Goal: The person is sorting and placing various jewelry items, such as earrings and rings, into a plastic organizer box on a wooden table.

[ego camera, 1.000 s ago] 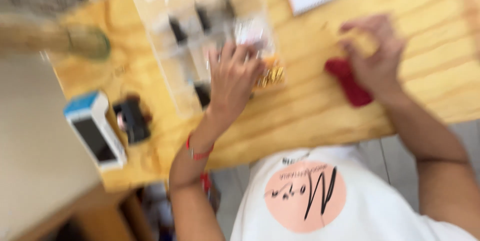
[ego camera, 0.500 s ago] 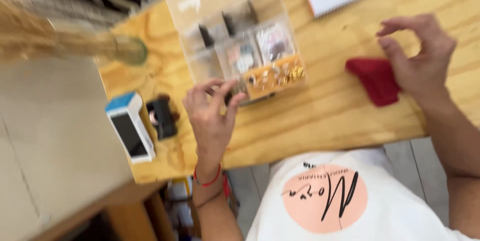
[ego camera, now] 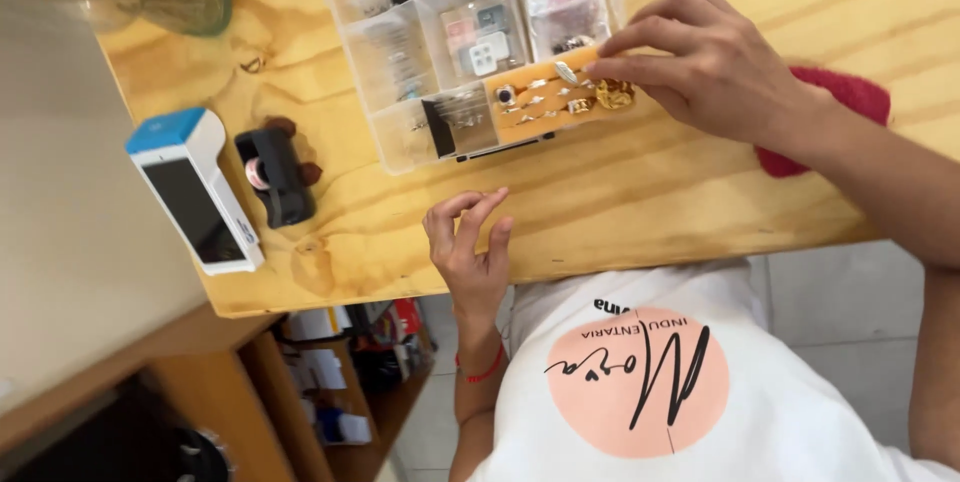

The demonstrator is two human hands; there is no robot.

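Head view: the right hand at two o'clock pinches a small silver ring over the orange foam insert of the clear compartment box. The left hand, at six o'clock near the wooden table edge, hovers loose-fingered, grasping nothing. A red cloth lies under the right wrist.

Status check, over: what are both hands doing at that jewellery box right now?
Right hand fingertips on rings in clear organiser box. Left hand raised, empty, pinch-shaped. Red cloth under right wrist.
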